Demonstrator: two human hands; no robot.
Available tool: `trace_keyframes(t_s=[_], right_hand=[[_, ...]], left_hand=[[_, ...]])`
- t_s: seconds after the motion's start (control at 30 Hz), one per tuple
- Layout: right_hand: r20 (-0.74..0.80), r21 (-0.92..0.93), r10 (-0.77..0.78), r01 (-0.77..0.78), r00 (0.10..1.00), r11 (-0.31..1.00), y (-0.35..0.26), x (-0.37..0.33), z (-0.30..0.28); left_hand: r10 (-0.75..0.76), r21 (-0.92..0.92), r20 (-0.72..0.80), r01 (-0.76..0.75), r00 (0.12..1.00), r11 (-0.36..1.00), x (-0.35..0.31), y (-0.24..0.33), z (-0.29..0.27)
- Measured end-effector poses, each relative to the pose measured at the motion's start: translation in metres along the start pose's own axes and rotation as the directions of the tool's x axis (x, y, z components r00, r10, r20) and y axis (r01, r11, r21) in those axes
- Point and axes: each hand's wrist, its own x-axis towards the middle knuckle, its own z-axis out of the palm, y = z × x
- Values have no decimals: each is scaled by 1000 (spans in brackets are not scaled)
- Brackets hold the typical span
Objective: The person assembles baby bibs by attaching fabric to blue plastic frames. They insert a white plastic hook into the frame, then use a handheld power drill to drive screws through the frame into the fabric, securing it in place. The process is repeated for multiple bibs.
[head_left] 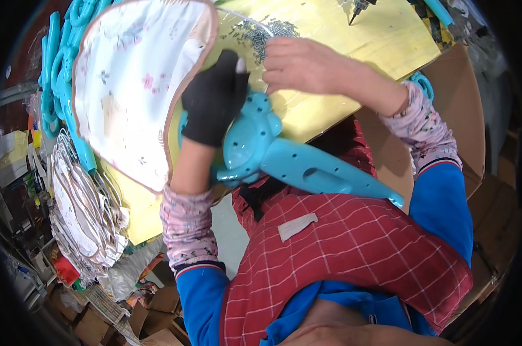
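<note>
My left hand [213, 99], in a black glove with a bare fingertip showing, is closed over the teal plastic part [242, 144], beside the brown-trimmed edge of a white flowered fabric piece [131, 86]. What its curled fingers grip is hidden. The teal part has screw holes, a round hollow and a long arm [330, 173] that slants down right over my lap. Bare and just right of the glove, my right hand [304, 66] has its fingers pinched together. A thin white cord [246, 17] runs from the fabric's top corner into those fingers.
Loose screws [266, 36] lie piled on the yellow tabletop [382, 43] behind my right hand. A driver bit [356, 14] points down at the top. Teal parts [59, 75] and stacked fabric pieces [79, 207] stand at left; a cardboard box [454, 104] is at right.
</note>
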Motion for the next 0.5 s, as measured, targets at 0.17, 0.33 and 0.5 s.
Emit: trace_keyframes(t_s=[0.17, 0.33, 0.5], right_hand=[[-149, 37, 489, -489, 860, 871, 6, -32, -14], [-46, 145, 853, -841, 520, 520, 3, -51, -31], [-53, 160, 792, -777, 609, 608, 9, -43, -17]], left_hand=[[-80, -287, -64, 59, 995, 956, 33, -43, 42], [-80, -292, 41, 88, 996, 952, 47, -42, 48], [-119, -181, 203, 156, 972, 971, 61, -40, 42]])
